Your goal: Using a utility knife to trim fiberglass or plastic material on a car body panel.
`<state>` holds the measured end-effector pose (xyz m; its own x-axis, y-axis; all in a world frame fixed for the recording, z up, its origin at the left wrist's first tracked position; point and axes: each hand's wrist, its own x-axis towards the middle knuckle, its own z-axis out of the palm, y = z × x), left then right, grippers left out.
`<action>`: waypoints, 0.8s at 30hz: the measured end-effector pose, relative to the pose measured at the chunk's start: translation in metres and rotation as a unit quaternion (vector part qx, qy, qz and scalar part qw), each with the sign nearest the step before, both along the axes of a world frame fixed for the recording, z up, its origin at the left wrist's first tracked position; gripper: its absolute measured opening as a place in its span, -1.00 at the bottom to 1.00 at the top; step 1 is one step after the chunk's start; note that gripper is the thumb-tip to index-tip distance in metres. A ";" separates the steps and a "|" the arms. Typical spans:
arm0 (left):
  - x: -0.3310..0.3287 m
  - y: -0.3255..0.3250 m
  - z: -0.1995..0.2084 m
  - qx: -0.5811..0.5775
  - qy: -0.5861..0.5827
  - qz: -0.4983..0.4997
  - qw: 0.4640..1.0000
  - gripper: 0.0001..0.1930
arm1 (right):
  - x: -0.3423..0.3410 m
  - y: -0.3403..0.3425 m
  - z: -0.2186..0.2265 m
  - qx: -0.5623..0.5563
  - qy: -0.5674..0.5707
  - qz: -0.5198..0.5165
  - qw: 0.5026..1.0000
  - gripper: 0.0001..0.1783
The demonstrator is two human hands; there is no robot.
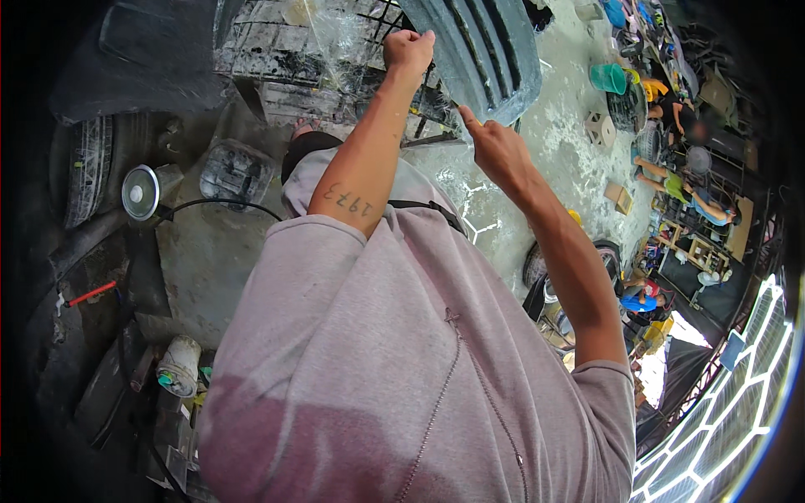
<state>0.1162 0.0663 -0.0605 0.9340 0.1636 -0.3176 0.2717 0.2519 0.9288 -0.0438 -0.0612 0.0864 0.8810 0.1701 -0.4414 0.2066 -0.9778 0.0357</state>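
My left hand (409, 52) is closed at the left edge of a grey panel with dark ribbed slots (482, 59); what its fingers pinch is hidden. In my right hand (501, 155) is a knife (468, 116) with a yellowish handle, its dark blade pointing up and left toward the panel's lower corner. Wrinkled clear plastic film (340, 46) spreads left of my left hand, over a dark, paint-spattered slatted surface (272, 63). Shiny film also seems to cover the panel's edge.
A dark plastic-covered object (151, 59) fills the upper left. Below it are a tire (88, 172), a round lamp-like fixture (141, 193), a stool (236, 176) and a black hose (222, 201). Rightward are a small stool (599, 130), a green basket (608, 78) and seated people (708, 205).
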 end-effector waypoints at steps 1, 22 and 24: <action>0.000 0.000 0.000 -0.025 0.011 0.008 1.000 -0.66 | -0.003 -0.004 0.000 0.013 -0.018 0.014 1.000 -0.23; -0.021 0.003 0.000 0.223 0.001 -0.089 0.971 -0.57 | -0.029 -0.020 -0.007 0.110 -0.049 -0.017 0.993 -0.36; -0.020 0.003 -0.004 0.248 -0.026 -0.067 0.966 -0.57 | -0.040 -0.027 -0.002 0.096 0.000 -0.007 0.995 -0.33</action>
